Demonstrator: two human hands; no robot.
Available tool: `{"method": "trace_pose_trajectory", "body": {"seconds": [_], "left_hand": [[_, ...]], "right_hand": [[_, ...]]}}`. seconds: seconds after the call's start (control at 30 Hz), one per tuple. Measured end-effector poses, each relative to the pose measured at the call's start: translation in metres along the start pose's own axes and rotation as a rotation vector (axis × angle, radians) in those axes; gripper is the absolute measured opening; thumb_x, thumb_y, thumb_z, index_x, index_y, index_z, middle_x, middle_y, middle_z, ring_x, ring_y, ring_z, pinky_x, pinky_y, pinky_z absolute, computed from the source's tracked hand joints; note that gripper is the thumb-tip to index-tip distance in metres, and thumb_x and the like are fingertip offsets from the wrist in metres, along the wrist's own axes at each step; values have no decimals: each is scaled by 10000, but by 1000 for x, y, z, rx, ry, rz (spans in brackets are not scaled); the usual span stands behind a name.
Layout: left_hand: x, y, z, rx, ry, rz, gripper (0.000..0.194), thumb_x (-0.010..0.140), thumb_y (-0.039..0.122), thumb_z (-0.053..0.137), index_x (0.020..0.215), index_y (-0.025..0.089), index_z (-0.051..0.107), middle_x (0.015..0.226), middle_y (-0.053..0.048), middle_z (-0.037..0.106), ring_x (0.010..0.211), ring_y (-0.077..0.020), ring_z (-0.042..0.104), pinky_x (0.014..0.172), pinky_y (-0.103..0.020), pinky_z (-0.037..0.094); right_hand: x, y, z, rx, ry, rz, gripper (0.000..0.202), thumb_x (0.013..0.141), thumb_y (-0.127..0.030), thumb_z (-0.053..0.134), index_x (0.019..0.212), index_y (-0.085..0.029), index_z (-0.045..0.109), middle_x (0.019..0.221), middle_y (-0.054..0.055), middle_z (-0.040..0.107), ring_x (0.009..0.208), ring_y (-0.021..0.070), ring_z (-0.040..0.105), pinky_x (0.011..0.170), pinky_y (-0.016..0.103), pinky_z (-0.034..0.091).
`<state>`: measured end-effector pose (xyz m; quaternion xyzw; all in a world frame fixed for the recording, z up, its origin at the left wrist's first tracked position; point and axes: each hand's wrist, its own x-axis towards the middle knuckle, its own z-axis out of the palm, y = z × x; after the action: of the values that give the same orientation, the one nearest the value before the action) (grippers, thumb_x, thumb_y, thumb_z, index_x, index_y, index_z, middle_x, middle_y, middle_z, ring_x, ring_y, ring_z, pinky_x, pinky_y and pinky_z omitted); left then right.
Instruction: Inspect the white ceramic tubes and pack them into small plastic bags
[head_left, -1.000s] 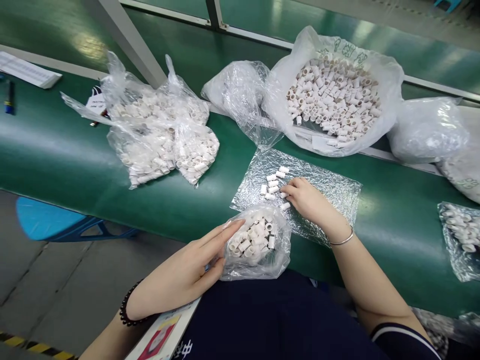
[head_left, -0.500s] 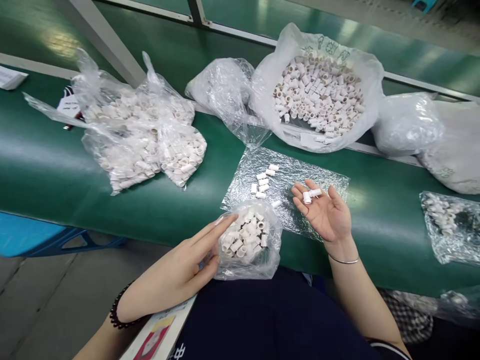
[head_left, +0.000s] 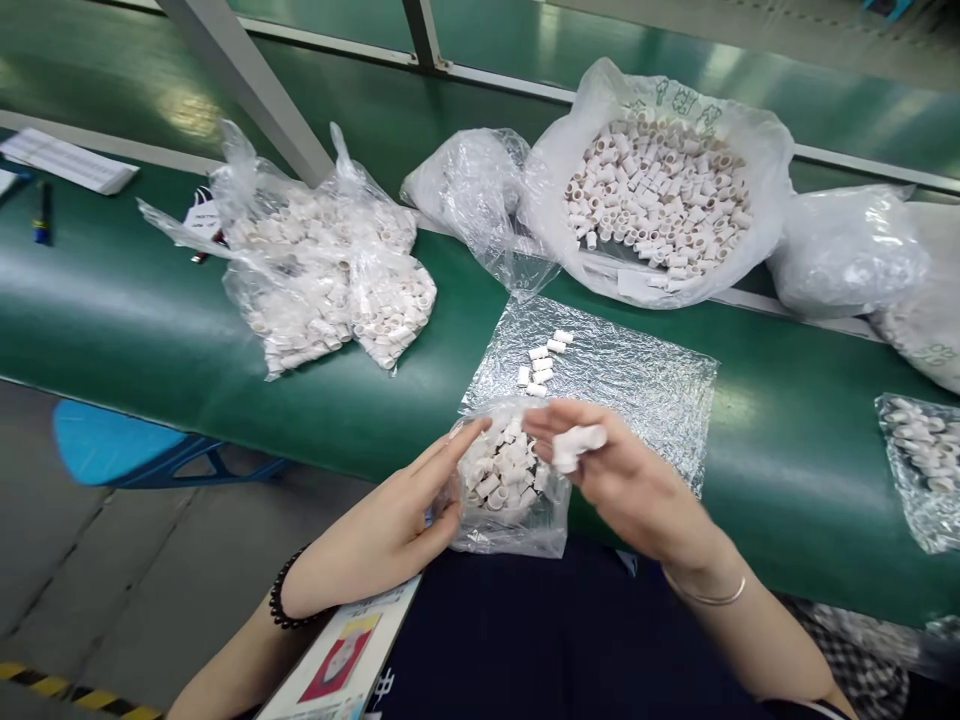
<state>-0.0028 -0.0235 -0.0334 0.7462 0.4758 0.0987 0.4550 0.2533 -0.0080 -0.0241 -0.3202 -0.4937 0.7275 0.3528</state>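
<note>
My left hand holds the rim of a small clear bag at the green table's near edge; the bag holds several short white tubes. My right hand is right beside the bag's mouth, blurred by motion, with a few white tubes in its fingers. Beyond the bag, several loose white tubes lie on a flat clear plastic sheet.
A large open bag of white tubes sits at the back. Filled clear bags lie to the left, more bags and a small pack to the right. A slanted metal post, papers and a blue stool are at left.
My right hand picked tubes off the sheet, turned palm up, then moved left and down to the small bag's mouth. Fewer loose tubes lie on the sheet. The left hand stays on the bag.
</note>
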Motion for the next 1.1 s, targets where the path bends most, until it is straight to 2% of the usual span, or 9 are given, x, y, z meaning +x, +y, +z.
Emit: {"method": "trace_pose_trajectory", "body": {"seconds": [0.07, 0.13, 0.2, 0.3, 0.37, 0.47, 0.73, 0.93, 1.1], "left_hand": [[-5, -4, -2, -26, 22, -23, 690, 947, 209, 404, 1529, 390, 82, 1549, -104, 313, 850, -125, 628, 649, -194, 542], [-13, -10, -6, -57, 28, -82, 666, 960, 234, 389, 1517, 438, 87, 1569, -89, 262, 811, -111, 626, 563, -166, 515], [-21, -18, -10, -78, 0, -156, 636, 973, 283, 379, 1514, 452, 91, 1510, -96, 353, 690, -86, 595, 463, -149, 465], [-29, -28, -14, -83, -37, -211, 611, 979, 340, 364, 1527, 406, 102, 1175, -81, 591, 533, -66, 499, 399, -148, 417], [-30, -30, -15, -74, -29, -209, 597, 981, 350, 355, 1531, 375, 124, 951, -44, 604, 505, -71, 465, 399, -146, 413], [-29, -30, -16, -73, -15, -195, 588, 981, 345, 359, 1526, 376, 141, 863, -25, 564, 514, -77, 449, 398, -140, 403], [-24, -22, -17, -17, -52, -138, 593, 975, 300, 340, 1530, 365, 141, 996, -52, 607, 613, -91, 531, 450, -138, 423], [-22, -22, -15, -58, -40, -108, 592, 978, 271, 351, 1524, 378, 152, 1185, -91, 565, 695, -95, 562, 479, -134, 432], [-21, -21, -14, -73, -15, -115, 614, 976, 257, 346, 1534, 358, 112, 1137, -84, 568, 661, -88, 530, 470, -137, 428]], "right_hand": [[3, -4, 11, -274, -79, -54, 537, 879, -344, 628, 1379, -314, 434, 1491, 42, 427, 1385, 229, 398, 1149, 462, 364], [8, -3, 8, -528, -14, -161, 440, 889, -296, 616, 1315, -298, 504, 1417, 47, 507, 1321, 220, 466, 1109, 440, 412], [15, 4, -9, -744, 167, -221, 275, 917, -272, 560, 1192, -275, 578, 1218, 61, 628, 1138, 218, 585, 968, 427, 509], [29, 26, -38, -1058, 336, -107, 150, 917, -248, 528, 1042, -222, 608, 1018, 85, 649, 949, 239, 613, 795, 428, 538], [38, 43, -49, -1209, 278, -26, 126, 895, -224, 548, 1006, -196, 599, 1041, 104, 626, 981, 263, 590, 800, 436, 524], [51, 62, -51, -1350, 188, 32, 116, 883, -182, 536, 988, -184, 584, 1057, 119, 603, 996, 276, 565, 794, 423, 512], [71, 64, -41, -1492, 125, -4, 338, 928, -133, 392, 1210, -190, 568, 980, 128, 567, 932, 258, 543, 695, 355, 488], [76, 66, -33, -1584, 108, 111, 290, 909, -104, 400, 1098, -167, 611, 996, 160, 551, 927, 283, 534, 614, 344, 477], [59, 68, -46, -1215, 228, 42, 256, 915, -184, 464, 1152, -162, 559, 1046, 130, 580, 992, 266, 550, 817, 427, 507]]}}
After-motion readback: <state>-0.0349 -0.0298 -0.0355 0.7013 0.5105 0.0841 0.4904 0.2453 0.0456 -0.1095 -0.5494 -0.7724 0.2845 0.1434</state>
